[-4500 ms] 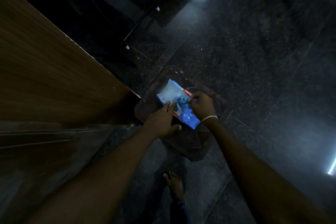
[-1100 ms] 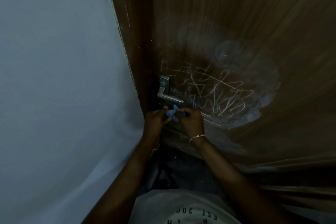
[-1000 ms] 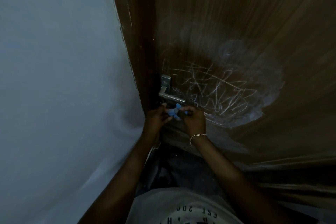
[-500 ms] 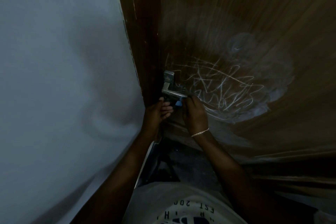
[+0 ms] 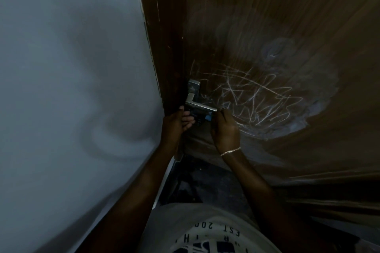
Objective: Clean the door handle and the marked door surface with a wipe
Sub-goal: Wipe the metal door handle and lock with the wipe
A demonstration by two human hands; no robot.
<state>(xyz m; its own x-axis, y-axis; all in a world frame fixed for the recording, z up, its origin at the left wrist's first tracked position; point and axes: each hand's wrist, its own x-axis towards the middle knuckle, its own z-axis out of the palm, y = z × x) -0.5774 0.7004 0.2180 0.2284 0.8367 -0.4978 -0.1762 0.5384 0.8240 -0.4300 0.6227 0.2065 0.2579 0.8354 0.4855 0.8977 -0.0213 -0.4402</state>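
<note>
A dim doorway: a pale wall [image 5: 67, 88] on the left meets the dark frame of a brown wooden door [image 5: 287, 16], whose face carries a tangle of white chalk scribbles [image 5: 257, 100] inside a hazy smeared patch. At the door's edge sits a silver lever handle [image 5: 198, 103].

Both hands are raised just under the lever. The right hand [image 5: 225, 129] is closed, pinching a small blue wipe [image 5: 208, 117] that peeks out just beneath the lever's free end. The left hand [image 5: 176, 124] is loosely curled beside it, fingers bent toward the lever's base; it holds nothing that shows, and the gloom makes any contact with the metal hard to judge.

The handle step appears to be only starting, and the scribbles look untouched. Next, the wipe likely needs wrapping round the lever and drawing along it, the left hand steadying the lever, before moving right to the chalk.
</note>
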